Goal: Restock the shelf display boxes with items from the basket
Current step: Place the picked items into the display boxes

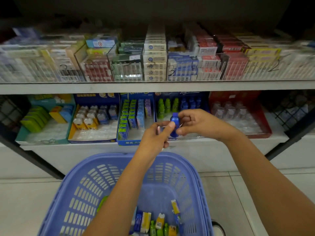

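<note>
A small blue bottle [174, 126] is held between both hands in front of the lower shelf. My left hand [157, 136] pinches it with the thumb near its top. My right hand [194, 122] grips it from the right side. Behind the hands stands a blue display box [180, 106] with green and blue bottles in rows. Below, a blue plastic basket [95, 183] sits on the floor with several small packs and bottles [153, 222] at its bottom.
The lower shelf also holds a teal display box [44, 120], a blue box with small yellow and white items [95, 120], a box of gum packs [134, 116] and a red box [238, 114]. The upper shelf [153, 86] carries clear bins of cartons.
</note>
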The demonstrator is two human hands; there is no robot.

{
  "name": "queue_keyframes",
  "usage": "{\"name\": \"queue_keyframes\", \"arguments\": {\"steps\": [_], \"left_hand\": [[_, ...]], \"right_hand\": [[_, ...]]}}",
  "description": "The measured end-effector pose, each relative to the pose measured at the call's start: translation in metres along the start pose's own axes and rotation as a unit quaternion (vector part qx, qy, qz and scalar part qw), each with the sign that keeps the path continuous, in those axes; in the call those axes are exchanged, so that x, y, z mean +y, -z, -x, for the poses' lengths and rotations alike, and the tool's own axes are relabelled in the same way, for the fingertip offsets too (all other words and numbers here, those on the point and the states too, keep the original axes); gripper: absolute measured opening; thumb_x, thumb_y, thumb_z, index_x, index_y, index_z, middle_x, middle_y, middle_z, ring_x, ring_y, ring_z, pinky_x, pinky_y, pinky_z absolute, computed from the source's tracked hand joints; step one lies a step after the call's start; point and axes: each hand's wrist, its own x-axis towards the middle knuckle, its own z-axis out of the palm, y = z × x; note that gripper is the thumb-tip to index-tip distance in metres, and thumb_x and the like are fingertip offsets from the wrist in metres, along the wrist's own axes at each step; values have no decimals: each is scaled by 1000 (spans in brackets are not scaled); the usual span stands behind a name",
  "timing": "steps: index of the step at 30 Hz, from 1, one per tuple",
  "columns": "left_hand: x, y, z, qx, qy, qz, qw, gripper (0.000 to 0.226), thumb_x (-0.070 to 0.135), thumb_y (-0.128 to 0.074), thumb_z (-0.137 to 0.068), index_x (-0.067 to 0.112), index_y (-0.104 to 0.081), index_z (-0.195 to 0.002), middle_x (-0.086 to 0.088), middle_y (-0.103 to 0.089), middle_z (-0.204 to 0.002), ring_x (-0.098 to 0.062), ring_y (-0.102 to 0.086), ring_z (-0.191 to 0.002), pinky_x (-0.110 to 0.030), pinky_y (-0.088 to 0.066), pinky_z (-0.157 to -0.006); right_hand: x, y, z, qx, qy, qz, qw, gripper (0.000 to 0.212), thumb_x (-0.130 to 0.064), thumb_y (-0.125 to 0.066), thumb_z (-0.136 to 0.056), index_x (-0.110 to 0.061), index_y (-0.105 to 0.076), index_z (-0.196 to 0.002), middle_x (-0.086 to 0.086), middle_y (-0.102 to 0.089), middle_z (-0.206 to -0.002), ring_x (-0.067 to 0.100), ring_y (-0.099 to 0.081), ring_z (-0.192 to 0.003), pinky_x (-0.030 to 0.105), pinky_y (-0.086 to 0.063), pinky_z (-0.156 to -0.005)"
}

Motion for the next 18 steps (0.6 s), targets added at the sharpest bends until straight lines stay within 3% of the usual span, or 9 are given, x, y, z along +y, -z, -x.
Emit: {"name": "queue_keyframes", "arguments": {"steps": [2,7,10,13,18], "left_hand": [[-1,-1,2,-35,1,-8,999,20,32,-67,-85,23,-61,-102,16,-56,-56,-11,-41,-55,-21,-39,-50],[-5,-10,-2,-24,-2,-12,1000,20,23,-71,-84,11,-66,-99,5,-55,-63,-8,-39,-51,-18,-36,-46],[-5,-17,-9,7,-15,-60,998,12,24,-72,-83,20,-64,-90,3,-54,-69,-7,-42,-53,-16,-38,-47],[-6,-26,-20,48,-54,-120,990,17,23,-76,-79,27,-59,-80,7,-57,-72,-6,-49,-60,-11,-38,-48],[-9,-42,-36,90,-110,-149,979,29,19,-80,-74,26,-52,-79,11,-57,-72,6,-50,-56,-9,-40,-50]], "right_hand": [[3,5,4,-6,19,-42,999,27,-6,-73,-78,-14,-64,-103,-2,-72,-92,13,-68,-84,21,-54,-75],[6,13,7,-5,3,-20,1000,37,-30,-75,-73,-25,-65,-108,-4,-67,-106,15,-66,-84,21,-52,-76],[7,24,8,43,6,-101,994,36,-26,-74,-73,-21,-68,-108,5,-68,-100,21,-68,-83,21,-55,-74],[4,28,4,108,-3,-24,994,28,-16,-76,-74,-13,-70,-101,15,-68,-94,20,-69,-81,19,-56,-72],[3,32,-2,174,-44,-16,984,22,-10,-75,-75,-7,-69,-96,9,-69,-86,6,-70,-70,13,-54,-62]]}}
